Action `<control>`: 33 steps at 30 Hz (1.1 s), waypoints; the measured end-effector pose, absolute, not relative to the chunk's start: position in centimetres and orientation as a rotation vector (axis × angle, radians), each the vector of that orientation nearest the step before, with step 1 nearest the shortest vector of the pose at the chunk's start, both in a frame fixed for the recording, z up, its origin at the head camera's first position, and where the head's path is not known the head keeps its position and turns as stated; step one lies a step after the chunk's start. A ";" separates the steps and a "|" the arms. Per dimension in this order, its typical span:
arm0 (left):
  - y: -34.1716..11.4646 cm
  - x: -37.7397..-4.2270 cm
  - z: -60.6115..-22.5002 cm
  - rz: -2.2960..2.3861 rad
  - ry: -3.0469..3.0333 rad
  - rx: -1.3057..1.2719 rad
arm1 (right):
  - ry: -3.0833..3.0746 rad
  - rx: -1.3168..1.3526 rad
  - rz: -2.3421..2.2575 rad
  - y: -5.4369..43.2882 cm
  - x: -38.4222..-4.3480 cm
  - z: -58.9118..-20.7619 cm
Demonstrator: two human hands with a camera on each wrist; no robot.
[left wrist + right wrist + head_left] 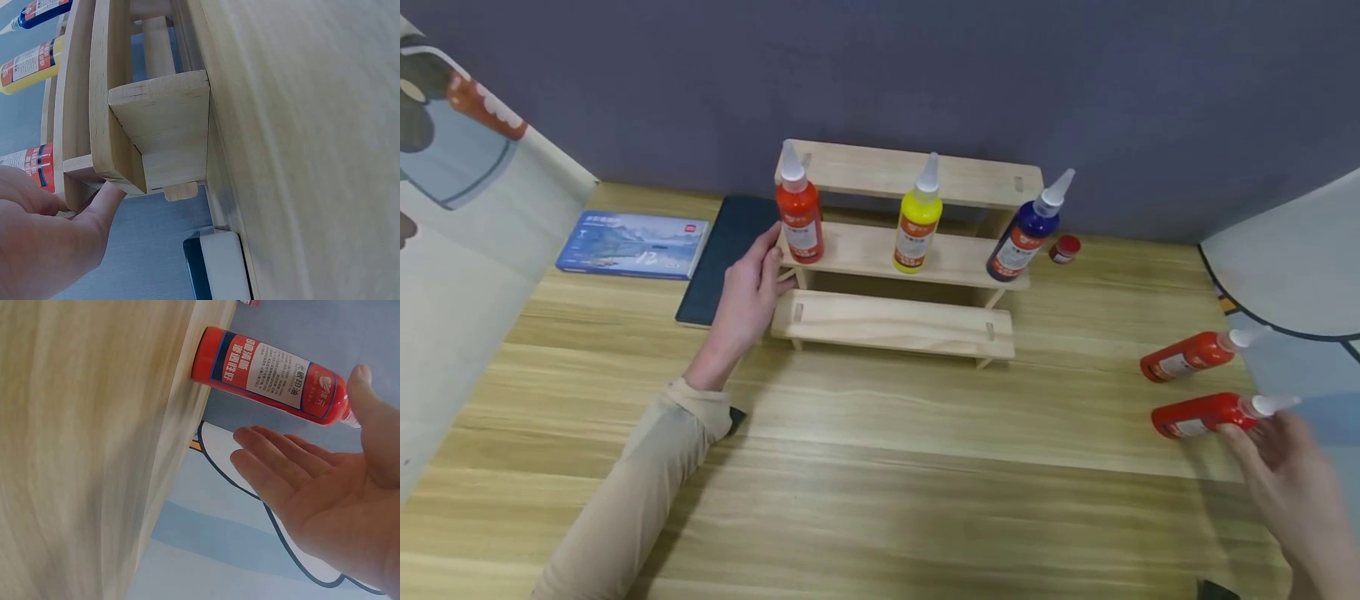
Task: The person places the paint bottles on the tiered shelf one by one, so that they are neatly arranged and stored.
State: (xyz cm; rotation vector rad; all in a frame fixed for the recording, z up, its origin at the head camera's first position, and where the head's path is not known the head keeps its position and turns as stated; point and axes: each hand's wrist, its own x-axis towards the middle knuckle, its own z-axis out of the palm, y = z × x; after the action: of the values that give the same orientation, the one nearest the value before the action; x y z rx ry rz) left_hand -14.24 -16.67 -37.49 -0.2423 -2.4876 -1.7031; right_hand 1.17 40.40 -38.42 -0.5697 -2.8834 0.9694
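Observation:
My left hand [748, 287] grips the left end of a three-step wooden stand [891, 323], fingers and thumb about its middle step in the left wrist view. An orange-red bottle [801, 221] stands beside those fingers; whether they touch it I cannot tell. A yellow bottle [917, 229] and a dark blue bottle [1022, 242] share that step, all with pointed white caps. At the right, my right hand [1288, 475] is beside the upper part of the nearer red bottle [1198, 415]. In the right wrist view its fingers [275, 456] are extended, apart from the red bottle [269, 375].
Another red bottle [1187, 357] stands just behind the nearer one. A small red jar [1064, 248] is right of the stand. Left of it lie a dark flat case [707, 292] and a blue box [632, 243]. A grey panel [925, 75] closes off the back.

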 end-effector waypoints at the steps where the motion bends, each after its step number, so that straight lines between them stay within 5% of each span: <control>1: -16.7 -14.2 -37.5 -1.703 -2.488 -0.243 | -2.889 -0.571 0.974 40.3 1.1 -38.4; 33: -16.7 -14.2 -37.5 -1.689 -2.499 -0.237 | -2.909 -0.550 0.926 39.8 0.5 -38.2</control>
State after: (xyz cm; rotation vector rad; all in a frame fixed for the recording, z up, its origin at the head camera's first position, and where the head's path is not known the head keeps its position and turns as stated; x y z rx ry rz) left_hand -14.22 -16.74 -37.46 -0.2369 -2.4985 -1.6893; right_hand 0.48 39.84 -38.19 -0.5501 -2.9089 0.9261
